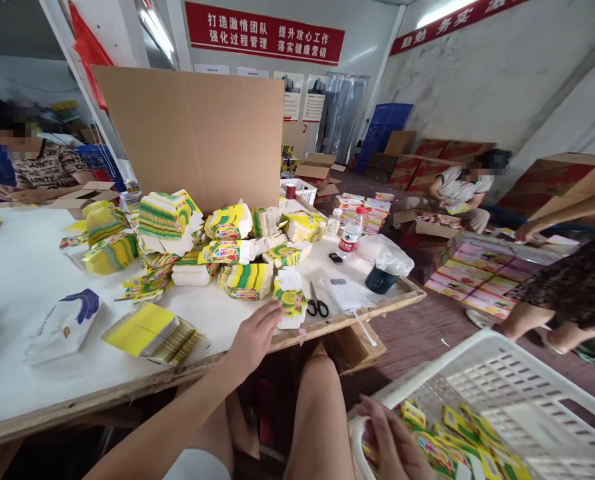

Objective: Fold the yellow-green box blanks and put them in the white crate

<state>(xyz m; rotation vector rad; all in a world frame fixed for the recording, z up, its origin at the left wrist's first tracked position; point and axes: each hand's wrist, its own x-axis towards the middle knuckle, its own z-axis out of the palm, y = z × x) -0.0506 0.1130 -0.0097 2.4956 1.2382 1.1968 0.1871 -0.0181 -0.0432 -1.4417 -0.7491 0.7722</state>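
My left hand (255,337) reaches over the table's front edge, palm down, fingers stretched out. Its fingertips touch the edge of a yellow-green folded carton (290,298) lying on the table; my thumb is hidden. Low on the right, my right hand (395,443) is at the near rim of a white plastic basket (502,373). Those fingers are curled and slightly blurred, and whatever is between them does not show. Inside the basket lie several small yellow-green boxes (460,447). Stacks of flat cartons (245,280) spread behind my left hand.
Black-handled scissors (317,307), a water bottle (350,235) and a dark pot (381,279) stand or lie to the right on the table. A yellow carton bundle (152,332) and tissue pack (65,327) lie left. A cardboard sheet (192,137) stands behind. Other people work nearby.
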